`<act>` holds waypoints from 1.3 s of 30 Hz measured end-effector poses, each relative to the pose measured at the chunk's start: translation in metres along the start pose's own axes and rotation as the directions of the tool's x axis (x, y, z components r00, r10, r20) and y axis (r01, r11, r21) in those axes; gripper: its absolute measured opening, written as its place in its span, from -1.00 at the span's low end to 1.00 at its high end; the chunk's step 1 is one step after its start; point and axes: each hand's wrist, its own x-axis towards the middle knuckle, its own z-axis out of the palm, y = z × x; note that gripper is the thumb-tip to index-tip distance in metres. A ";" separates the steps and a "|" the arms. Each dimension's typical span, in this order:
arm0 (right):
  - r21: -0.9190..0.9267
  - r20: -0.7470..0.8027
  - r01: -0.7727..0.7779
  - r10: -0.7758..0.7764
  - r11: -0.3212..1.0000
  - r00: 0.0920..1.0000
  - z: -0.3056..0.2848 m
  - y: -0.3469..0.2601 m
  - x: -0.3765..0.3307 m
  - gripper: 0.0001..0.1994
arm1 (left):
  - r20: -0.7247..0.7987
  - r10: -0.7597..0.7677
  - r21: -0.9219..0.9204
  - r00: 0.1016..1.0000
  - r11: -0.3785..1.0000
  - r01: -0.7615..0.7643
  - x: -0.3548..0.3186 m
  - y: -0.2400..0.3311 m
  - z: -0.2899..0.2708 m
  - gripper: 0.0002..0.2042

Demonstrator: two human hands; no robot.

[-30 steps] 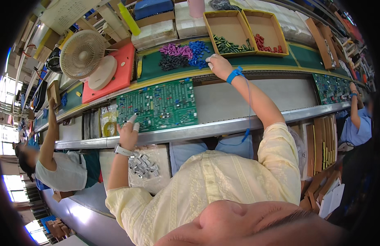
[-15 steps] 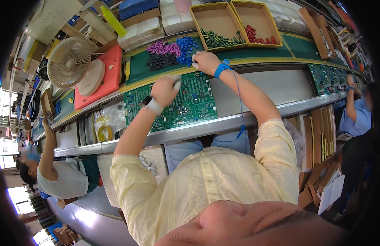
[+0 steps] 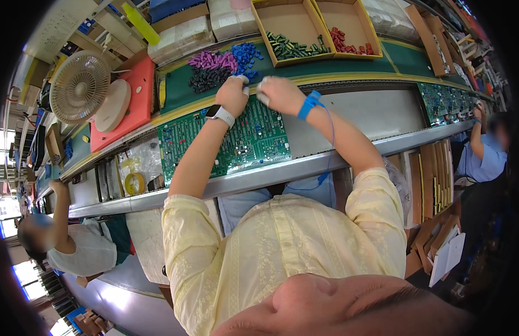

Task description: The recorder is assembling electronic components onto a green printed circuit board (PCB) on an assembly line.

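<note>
A large green circuit board (image 3: 254,140) lies on the grey belt (image 3: 377,112) in front of me. My left hand (image 3: 232,95), with a white watch on its wrist, and my right hand (image 3: 277,94), with a blue corded wrist strap, meet at the board's far edge. They almost touch each other. Both hands wear white fingertip covers, and their fingers are bunched together. Whatever they pinch is too small to see. Just beyond them lie piles of blue (image 3: 246,54), purple (image 3: 209,59) and black (image 3: 203,79) small parts on a green mat.
Cardboard trays hold dark green parts (image 3: 293,47) and red parts (image 3: 349,43). A fan (image 3: 79,87), a white disc (image 3: 113,105) and an orange pad (image 3: 142,95) stand at left. A yellow tape roll (image 3: 134,183) and another board (image 3: 447,103) sit on the line. Co-workers sit left (image 3: 75,252) and right (image 3: 483,157).
My left hand rose from the board's near left corner to its far edge. My right hand drew back from the blue pile toward it, so both hands now meet.
</note>
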 end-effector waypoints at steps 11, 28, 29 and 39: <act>0.045 0.267 -0.011 -0.001 0.999 0.964 0.002 -0.032 -0.019 -0.86 | 0.097 -0.219 -0.524 0.971 0.818 0.237 -0.062 0.009 -0.031 -0.83; 0.162 0.259 -0.022 -0.021 0.986 0.966 -0.008 -0.020 -0.012 -0.85 | 0.015 0.077 -0.123 0.997 0.990 -0.075 -0.071 0.012 -0.019 -0.91; 0.102 0.260 -0.078 0.050 0.992 0.964 -0.012 -0.018 -0.009 -0.84 | 0.017 0.079 -0.125 0.997 0.989 -0.077 -0.071 0.012 -0.018 -0.91; -0.102 -0.081 -0.245 0.238 0.964 0.968 0.018 0.015 0.023 -0.86 | 0.073 0.092 -0.129 0.993 0.988 -0.082 -0.072 0.015 -0.013 -0.92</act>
